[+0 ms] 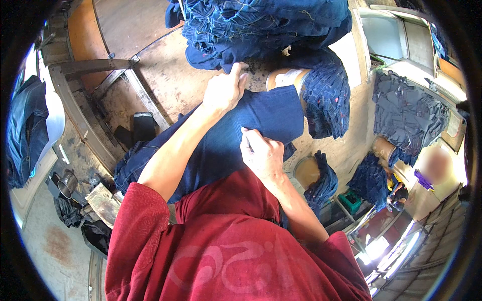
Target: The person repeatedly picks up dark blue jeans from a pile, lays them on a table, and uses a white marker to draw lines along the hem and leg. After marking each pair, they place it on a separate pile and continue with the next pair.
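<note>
Crowding worn worktable (pixel 165 85): denim stacks (pixel 261 25)

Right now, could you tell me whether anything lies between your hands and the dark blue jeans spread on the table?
Nothing visible does. The left hand rests flat on the dark blue jeans, and the right hand presses on the same cloth nearer the body; both touch it directly.
</note>
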### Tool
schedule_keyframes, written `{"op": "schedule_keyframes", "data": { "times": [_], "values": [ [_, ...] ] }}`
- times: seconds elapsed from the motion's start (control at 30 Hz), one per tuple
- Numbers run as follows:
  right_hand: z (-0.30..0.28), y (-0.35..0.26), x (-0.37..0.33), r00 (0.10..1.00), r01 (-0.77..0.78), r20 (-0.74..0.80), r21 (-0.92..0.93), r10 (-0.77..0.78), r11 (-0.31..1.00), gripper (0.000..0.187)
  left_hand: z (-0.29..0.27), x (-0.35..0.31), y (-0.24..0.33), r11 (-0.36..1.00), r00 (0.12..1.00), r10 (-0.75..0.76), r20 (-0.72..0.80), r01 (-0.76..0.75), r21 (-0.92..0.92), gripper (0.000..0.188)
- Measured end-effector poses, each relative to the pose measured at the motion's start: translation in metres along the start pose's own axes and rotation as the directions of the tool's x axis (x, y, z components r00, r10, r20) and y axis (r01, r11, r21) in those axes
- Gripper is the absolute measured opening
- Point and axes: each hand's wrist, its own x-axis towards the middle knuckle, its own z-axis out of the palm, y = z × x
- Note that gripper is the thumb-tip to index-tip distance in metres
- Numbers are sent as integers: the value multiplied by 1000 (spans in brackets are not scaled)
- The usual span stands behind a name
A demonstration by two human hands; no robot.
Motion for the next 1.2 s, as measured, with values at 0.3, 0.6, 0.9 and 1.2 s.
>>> {"op": "schedule_keyframes", "data": {
  "times": [0.3,0.6,0.9,1.2],
  "values": [
    [-3,2,5,993,4,116,-166,15,986,9,2,-1,0,999,1000,-1,-17,0,-53,27],
    [-50,82,-33,721,-474,-128,627,681,618,26,-74,-9,32,997,998,37,-42,-34,62,36],
    [-41,201,-42,245,-506,681,697,691,-508,40,-217,-264,14,808,993,118,11,-103,580,28],
    [-29,293,20,335,-622,-117,718,935,313,45,-173,-253,38,788,969,-45,244,-116,604,69]
  ]
}}
